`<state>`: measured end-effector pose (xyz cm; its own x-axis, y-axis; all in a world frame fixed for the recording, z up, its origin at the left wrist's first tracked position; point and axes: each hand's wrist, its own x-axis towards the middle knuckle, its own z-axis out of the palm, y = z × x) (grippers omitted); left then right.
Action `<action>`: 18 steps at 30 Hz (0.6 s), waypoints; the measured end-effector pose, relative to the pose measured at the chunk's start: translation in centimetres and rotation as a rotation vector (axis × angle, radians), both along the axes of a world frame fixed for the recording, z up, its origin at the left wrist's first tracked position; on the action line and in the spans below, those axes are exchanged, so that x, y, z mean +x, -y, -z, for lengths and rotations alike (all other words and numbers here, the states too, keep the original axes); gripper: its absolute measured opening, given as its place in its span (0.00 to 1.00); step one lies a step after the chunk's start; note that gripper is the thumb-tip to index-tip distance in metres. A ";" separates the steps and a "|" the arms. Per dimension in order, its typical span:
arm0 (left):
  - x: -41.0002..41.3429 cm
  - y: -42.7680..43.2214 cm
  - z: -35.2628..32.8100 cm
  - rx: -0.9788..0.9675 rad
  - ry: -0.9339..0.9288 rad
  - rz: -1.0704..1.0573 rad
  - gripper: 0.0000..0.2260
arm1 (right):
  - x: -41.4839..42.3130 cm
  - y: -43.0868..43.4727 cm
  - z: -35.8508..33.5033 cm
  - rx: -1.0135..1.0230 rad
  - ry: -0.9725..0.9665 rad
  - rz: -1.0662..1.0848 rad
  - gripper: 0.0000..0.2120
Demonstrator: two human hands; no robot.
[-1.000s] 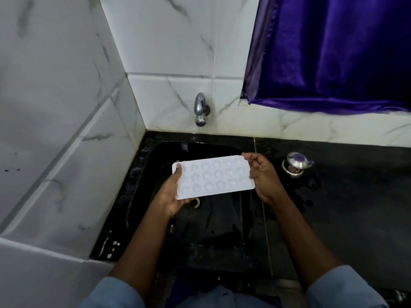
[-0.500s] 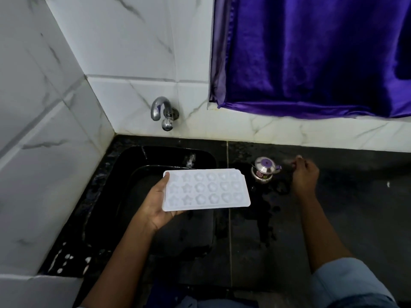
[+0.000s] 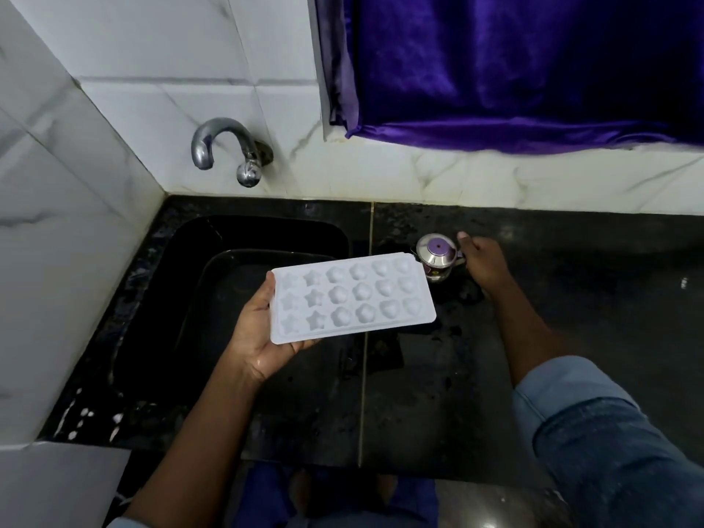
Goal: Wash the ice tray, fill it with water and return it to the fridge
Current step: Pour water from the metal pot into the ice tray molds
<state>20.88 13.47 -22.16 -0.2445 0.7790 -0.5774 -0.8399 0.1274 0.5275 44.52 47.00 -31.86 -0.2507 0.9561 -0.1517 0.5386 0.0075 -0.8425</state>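
Note:
A white ice tray (image 3: 352, 297) with star and round moulds faces up, level, above the right edge of the black sink (image 3: 190, 299). My left hand (image 3: 259, 337) grips its left end, thumb on top and fingers underneath. My right hand (image 3: 482, 266) is out on the black counter, against the right side of a small steel pot with a purple lid (image 3: 436, 257). Its fingers curl at the pot's side handle and the thumb sticks up. The chrome tap (image 3: 224, 146) on the back wall shows no water running.
White marble tiles close off the left and the back. A purple curtain (image 3: 514, 70) hangs above the wet black counter (image 3: 571, 299) on the right. Small white flecks (image 3: 84, 417) lie on the sink's near left rim. My feet show below the counter edge.
My right hand let go of the tray's right end and moved right, then came in against the steel pot. My left hand alone carries the tray, and the view has turned right.

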 end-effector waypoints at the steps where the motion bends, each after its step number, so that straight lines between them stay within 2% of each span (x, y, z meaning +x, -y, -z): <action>1: 0.2 -0.1 0.0 -0.004 -0.009 0.004 0.32 | -0.1 0.1 0.1 0.011 0.007 -0.022 0.25; 7: 1.1 -0.3 -0.1 -0.034 -0.039 0.025 0.33 | -0.2 -0.1 2.0 -0.031 -0.103 -0.083 0.32; 18: 1.7 0.2 -0.3 -0.095 -0.079 0.050 0.33 | -0.2 1.3 2.8 -0.129 -0.337 0.007 0.29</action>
<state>22.61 13.27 -21.89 -0.2544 0.7340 -0.6297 -0.7877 0.2205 0.5752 44.34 45.72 -34.65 -0.3004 0.9364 -0.1813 0.2301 -0.1133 -0.9665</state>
